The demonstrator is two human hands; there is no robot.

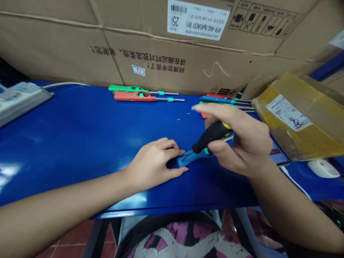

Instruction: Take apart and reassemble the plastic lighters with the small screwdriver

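Note:
A blue long-necked lighter [190, 158] lies on the blue tabletop, its metal neck pointing right and partly behind my right hand. My left hand [159, 161] pinches the handle end of this lighter between thumb and fingers. In my right hand [239, 139] is a screwdriver [208, 138] with a black and yellow handle, held at a slant. Its thin shaft reaches down to the lighter's handle; whether the tip sits in a screw is too small to tell. Two tiny screws [178, 119] appear to lie on the table beyond the hands.
Green [126, 88] and orange [134, 96] lighters lie along the big cardboard box [150, 43] at the back. More lighters [216, 99] are bunched behind my right hand. A taped parcel [301, 118] and a white mouse [323, 168] are at right, a power strip [23, 98] at left.

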